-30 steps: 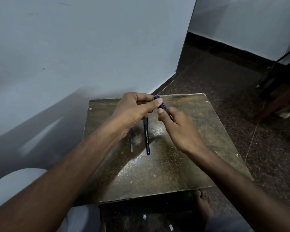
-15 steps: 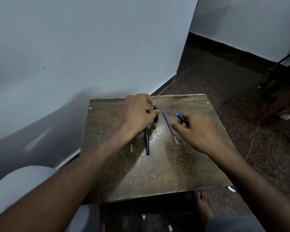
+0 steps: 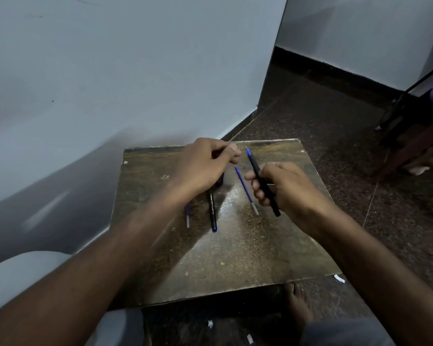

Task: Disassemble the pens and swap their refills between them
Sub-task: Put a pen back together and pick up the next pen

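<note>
My right hand [image 3: 289, 189] grips a black pen [image 3: 256, 172] with a blue tip, which points up and away above the worn brown table [image 3: 235, 258]. A blue refill [image 3: 245, 188] lies on the table between my hands. My left hand [image 3: 203, 168] hovers with its fingers curled and thumb pressed to forefinger; nothing shows in it. Below it lies a black pen barrel [image 3: 212, 212] with printed lettering. A second refill [image 3: 187, 218] pokes out from under my left wrist. A small dark piece [image 3: 221, 181] sits half hidden beneath the left hand.
A pale wall runs along the left, close behind the table's far edge. Dark speckled floor lies to the right, with wooden furniture [image 3: 410, 151] at far right. A bare foot [image 3: 298, 303] rests below the table's front edge, with paper scraps [image 3: 339, 278] nearby.
My right hand has lifted the black pen off the table and tilted it upright. The blue refill now lies alone on the table. My left hand rose slightly.
</note>
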The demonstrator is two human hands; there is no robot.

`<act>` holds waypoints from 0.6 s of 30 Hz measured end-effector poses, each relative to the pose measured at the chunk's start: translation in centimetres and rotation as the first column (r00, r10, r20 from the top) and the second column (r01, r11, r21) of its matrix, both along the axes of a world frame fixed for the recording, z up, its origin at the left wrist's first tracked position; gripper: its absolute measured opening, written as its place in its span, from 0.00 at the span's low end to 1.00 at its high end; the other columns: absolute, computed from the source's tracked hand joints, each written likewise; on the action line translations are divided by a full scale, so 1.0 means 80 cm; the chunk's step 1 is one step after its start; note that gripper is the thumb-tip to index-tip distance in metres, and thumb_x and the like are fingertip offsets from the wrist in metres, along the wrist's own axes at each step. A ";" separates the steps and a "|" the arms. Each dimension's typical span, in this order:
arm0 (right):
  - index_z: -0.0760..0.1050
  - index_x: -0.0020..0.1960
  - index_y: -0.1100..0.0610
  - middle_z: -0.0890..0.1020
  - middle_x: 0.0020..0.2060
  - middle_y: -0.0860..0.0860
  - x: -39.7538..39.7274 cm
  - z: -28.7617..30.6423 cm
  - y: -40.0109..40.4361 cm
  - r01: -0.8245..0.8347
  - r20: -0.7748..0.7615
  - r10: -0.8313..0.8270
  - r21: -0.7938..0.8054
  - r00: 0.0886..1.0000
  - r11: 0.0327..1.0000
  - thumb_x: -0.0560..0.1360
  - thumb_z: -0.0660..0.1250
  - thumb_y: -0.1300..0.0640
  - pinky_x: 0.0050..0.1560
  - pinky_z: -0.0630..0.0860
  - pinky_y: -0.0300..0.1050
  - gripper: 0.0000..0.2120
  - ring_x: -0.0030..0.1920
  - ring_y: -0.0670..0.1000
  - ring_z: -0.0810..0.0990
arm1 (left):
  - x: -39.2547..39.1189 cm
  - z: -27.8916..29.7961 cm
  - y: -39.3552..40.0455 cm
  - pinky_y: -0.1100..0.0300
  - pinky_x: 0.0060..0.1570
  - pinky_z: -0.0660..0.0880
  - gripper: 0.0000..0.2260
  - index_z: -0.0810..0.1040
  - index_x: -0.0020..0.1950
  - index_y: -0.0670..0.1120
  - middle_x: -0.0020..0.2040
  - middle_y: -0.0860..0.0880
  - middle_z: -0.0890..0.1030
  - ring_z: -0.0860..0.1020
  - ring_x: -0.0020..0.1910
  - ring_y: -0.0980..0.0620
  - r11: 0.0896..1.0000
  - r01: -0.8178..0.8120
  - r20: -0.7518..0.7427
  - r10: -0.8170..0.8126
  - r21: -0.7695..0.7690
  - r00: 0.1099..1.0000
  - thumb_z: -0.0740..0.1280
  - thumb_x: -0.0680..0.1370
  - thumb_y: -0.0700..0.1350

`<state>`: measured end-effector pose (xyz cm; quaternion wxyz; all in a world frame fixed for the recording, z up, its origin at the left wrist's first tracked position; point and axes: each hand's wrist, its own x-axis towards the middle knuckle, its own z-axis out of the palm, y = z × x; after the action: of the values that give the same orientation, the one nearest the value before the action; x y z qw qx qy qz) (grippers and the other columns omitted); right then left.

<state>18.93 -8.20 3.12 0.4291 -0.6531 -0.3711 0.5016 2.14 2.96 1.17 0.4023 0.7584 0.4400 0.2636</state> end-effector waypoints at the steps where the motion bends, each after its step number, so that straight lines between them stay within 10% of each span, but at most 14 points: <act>1: 0.82 0.53 0.61 0.81 0.32 0.48 0.000 0.002 0.001 0.014 -0.061 -0.012 0.028 0.998 1.000 0.86 0.57 0.63 0.32 0.74 0.39 0.15 0.31 0.45 0.78 | 0.000 0.002 -0.004 0.67 0.46 0.76 0.12 0.89 0.55 0.58 0.47 0.61 0.91 0.85 0.47 0.67 0.987 0.059 0.095 -0.045 -0.148 0.994 0.66 0.87 0.56; 7: 0.83 0.60 0.64 0.88 0.42 0.56 -0.005 0.004 -0.001 -0.030 -0.268 0.042 0.051 0.962 0.998 0.88 0.61 0.62 0.44 0.85 0.43 0.12 0.41 0.50 0.87 | 0.007 0.002 -0.022 0.30 0.74 0.73 0.12 0.90 0.59 0.59 0.60 0.53 0.91 0.86 0.64 0.48 0.906 0.233 0.436 -0.060 -0.353 0.898 0.66 0.85 0.54; 10: 0.83 0.61 0.64 0.89 0.46 0.58 -0.005 0.003 -0.003 -0.082 -0.300 0.104 0.085 0.948 0.993 0.89 0.60 0.62 0.51 0.87 0.47 0.13 0.45 0.52 0.88 | 0.004 0.005 -0.019 0.40 0.70 0.78 0.12 0.91 0.58 0.59 0.60 0.53 0.91 0.86 0.56 0.53 0.881 0.274 0.474 -0.065 -0.386 0.878 0.67 0.85 0.53; 13: 0.82 0.64 0.66 0.89 0.48 0.58 0.000 0.006 -0.003 -0.135 -0.340 0.158 0.090 0.927 0.987 0.89 0.61 0.61 0.54 0.87 0.49 0.13 0.47 0.54 0.89 | 0.003 0.003 -0.016 0.63 0.46 0.82 0.13 0.90 0.62 0.55 0.50 0.54 0.91 0.84 0.41 0.60 0.851 0.340 0.543 -0.078 -0.401 0.836 0.65 0.88 0.48; 18: 0.83 0.59 0.62 0.89 0.46 0.55 0.004 0.009 -0.003 -0.208 -0.267 0.240 0.143 0.933 0.968 0.88 0.61 0.61 0.55 0.87 0.48 0.11 0.45 0.51 0.88 | -0.002 0.009 -0.013 0.52 0.50 0.77 0.11 0.89 0.62 0.51 0.49 0.53 0.91 0.84 0.38 0.61 0.874 0.330 0.555 -0.086 -0.357 0.827 0.66 0.89 0.48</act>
<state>19.29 -8.42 3.85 0.4537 -0.5031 -0.4056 0.6137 1.98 1.89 1.89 0.6932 0.5919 0.2737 0.3069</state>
